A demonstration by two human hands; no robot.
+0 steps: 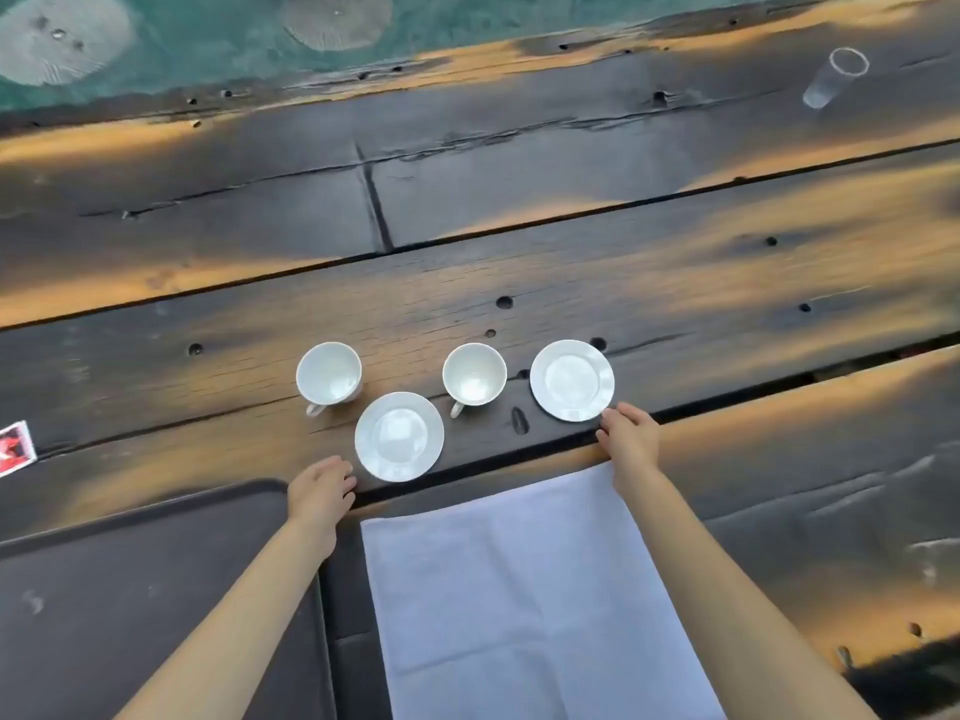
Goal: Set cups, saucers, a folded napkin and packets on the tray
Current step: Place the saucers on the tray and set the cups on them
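Observation:
Two white cups stand on the wooden table, the left cup and the right cup, both with handles toward me. One white saucer lies between them, nearer me; a second saucer lies at the right. A white napkin lies unfolded in front of me. The dark tray sits at the lower left. My left hand rests at the tray's far corner, just left of the near saucer. My right hand touches the table just below the right saucer, fingers loosely curled, holding nothing.
A red and white packet lies at the left edge of the table. A clear plastic cup stands at the far right. Beyond the table's far edge is a green floor. Gaps run between the planks.

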